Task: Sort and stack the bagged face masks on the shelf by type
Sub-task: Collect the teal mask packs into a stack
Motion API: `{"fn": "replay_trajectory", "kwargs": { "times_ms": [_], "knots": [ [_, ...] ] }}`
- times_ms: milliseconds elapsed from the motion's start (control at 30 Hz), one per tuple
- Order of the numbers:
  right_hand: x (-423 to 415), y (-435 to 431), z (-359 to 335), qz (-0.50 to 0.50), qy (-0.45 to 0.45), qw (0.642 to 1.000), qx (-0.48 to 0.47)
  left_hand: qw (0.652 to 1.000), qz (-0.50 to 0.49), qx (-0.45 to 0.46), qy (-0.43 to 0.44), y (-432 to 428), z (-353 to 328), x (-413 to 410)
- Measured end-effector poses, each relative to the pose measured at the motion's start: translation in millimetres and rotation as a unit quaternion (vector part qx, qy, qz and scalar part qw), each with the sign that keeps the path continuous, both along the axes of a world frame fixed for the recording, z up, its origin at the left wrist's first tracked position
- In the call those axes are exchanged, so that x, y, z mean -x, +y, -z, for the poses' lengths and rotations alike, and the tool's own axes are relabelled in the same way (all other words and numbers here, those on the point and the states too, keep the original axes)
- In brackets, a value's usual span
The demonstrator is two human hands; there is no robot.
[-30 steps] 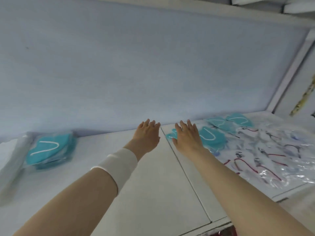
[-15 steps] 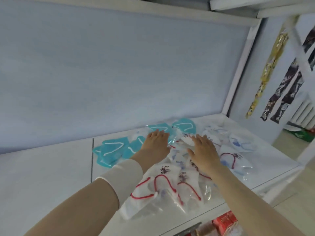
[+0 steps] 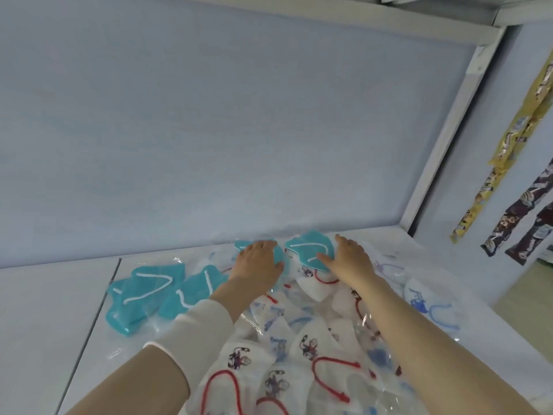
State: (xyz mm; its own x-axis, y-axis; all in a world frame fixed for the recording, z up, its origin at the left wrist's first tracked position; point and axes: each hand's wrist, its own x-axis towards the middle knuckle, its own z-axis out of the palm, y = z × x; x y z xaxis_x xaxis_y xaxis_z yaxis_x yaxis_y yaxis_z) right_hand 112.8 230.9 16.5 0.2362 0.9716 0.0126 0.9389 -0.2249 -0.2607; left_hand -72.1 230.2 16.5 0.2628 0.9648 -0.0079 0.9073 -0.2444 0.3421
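Observation:
Bagged face masks lie spread over the white shelf (image 3: pixel 54 310). My left hand (image 3: pixel 258 260) rests flat, palm down, on a teal mask (image 3: pixel 279 256) at the back. My right hand (image 3: pixel 348 259) lies with spread fingers on the right edge of another teal mask (image 3: pixel 308 250). Two more teal masks (image 3: pixel 140 290) (image 3: pixel 194 290) sit to the left, apart from my hands. White masks with red ear loops and cartoon prints (image 3: pixel 299 363) fill the near shelf under my forearms. White masks with blue loops (image 3: pixel 431 304) lie at the right.
The pale blue back panel (image 3: pixel 239 130) closes the shelf behind the masks. A white upright post (image 3: pixel 449 139) stands at the right. Strips of snack packets (image 3: pixel 508 139) hang beyond it. A seam in the shelf board (image 3: pixel 95 319) runs left of the teal masks.
The view has turned right and the pile now fills the near shelf. Both hands have reached further back, from the white masks onto the two rear teal masks.

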Motion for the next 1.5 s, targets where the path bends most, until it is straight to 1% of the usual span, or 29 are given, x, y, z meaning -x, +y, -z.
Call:
{"fn": "replay_trajectory", "kwargs": {
  "times_ms": [133,200,300,367,433,467,500,533,600,633,667,700,733,800,833,867,900,967,1033,1067,1100,1133,1200,1233,1300,1367,1400,1433,1500],
  "knots": [
    [-3,36,11,-0.038,-0.049,0.998,0.009,0.996,-0.081,0.012,-0.039,5,6,-3],
    [-6,44,16,-0.053,-0.033,0.998,-0.01,0.993,-0.111,0.006,-0.049,6,8,-5],
    [-16,49,16,-0.082,0.098,0.987,-0.099,0.985,-0.153,-0.003,-0.081,6,11,-11],
    [-23,50,6,-0.087,0.222,0.958,-0.158,0.978,-0.169,-0.006,-0.123,2,12,-18],
    [-28,51,-8,-0.065,0.354,0.917,-0.17,0.962,-0.189,-0.003,-0.197,-1,12,-25],
    [-28,51,-14,-0.062,0.416,0.893,-0.159,0.945,-0.204,0.007,-0.256,-3,9,-28],
    [-25,51,-18,-0.068,0.473,0.868,-0.137,0.916,-0.221,0.022,-0.333,-3,6,-31],
    [-19,48,-22,-0.083,0.514,0.847,-0.108,0.877,-0.23,0.038,-0.42,-4,1,-33],
    [4,42,-23,-0.128,0.546,0.826,-0.052,0.792,-0.222,0.071,-0.564,-8,-8,-33],
    [16,38,-22,-0.147,0.555,0.818,-0.033,0.76,-0.224,0.074,-0.605,-10,-10,-29],
    [29,36,-19,-0.157,0.555,0.817,-0.018,0.736,-0.236,0.067,-0.631,-12,-12,-22],
    [39,37,-15,-0.157,0.539,0.828,-0.008,0.719,-0.259,0.05,-0.642,-14,-12,-10],
    [47,39,-11,-0.155,0.488,0.859,-0.005,0.706,-0.289,0.025,-0.646,-16,-12,5],
    [57,48,-1,-0.165,0.289,0.943,0.001,0.681,-0.348,-0.024,-0.644,-20,-10,40],
    [61,51,4,-0.17,0.187,0.968,0.008,0.669,-0.371,-0.04,-0.643,-22,-9,59],
    [66,51,9,-0.173,0.098,0.98,0.016,0.661,-0.389,-0.05,-0.64,-25,-6,76],
    [72,50,13,-0.172,0.032,0.984,0.028,0.662,-0.401,-0.054,-0.631,-28,-3,89],
    [86,45,17,-0.151,-0.024,0.987,0.049,0.67,-0.408,-0.049,-0.619,-34,4,108],
    [94,43,19,-0.122,-0.025,0.992,0.036,0.674,-0.403,-0.039,-0.619,-40,10,120],
    [95,43,19,-0.106,-0.002,0.994,0.015,0.675,-0.399,-0.035,-0.62,-42,13,124],
    [94,44,19,-0.093,0.045,0.995,-0.016,0.677,-0.395,-0.03,-0.621,-44,14,128],
    [92,44,17,-0.088,0.114,0.988,-0.047,0.68,-0.391,-0.024,-0.62,-45,15,130],
    [84,44,10,-0.092,0.272,0.953,-0.099,0.691,-0.379,-0.015,-0.616,-44,15,132],
    [79,43,5,-0.086,0.333,0.932,-0.116,0.696,-0.372,-0.012,-0.614,-44,15,130],
    [69,41,-12,-0.062,0.458,0.874,-0.148,0.709,-0.357,-0.005,-0.608,-42,13,123],
    [64,36,-31,-0.052,0.587,0.792,-0.156,0.717,-0.335,0.004,-0.611,-41,8,110],
    [67,32,-37,-0.068,0.617,0.771,-0.142,0.72,-0.319,0.011,-0.617,-40,4,102],
    [73,26,-40,-0.094,0.616,0.773,-0.12,0.718,-0.301,0.022,-0.627,-39,1,94],
    [90,19,-34,-0.141,0.545,0.822,-0.087,0.704,-0.266,0.052,-0.657,-40,-6,77]
  ]
}}
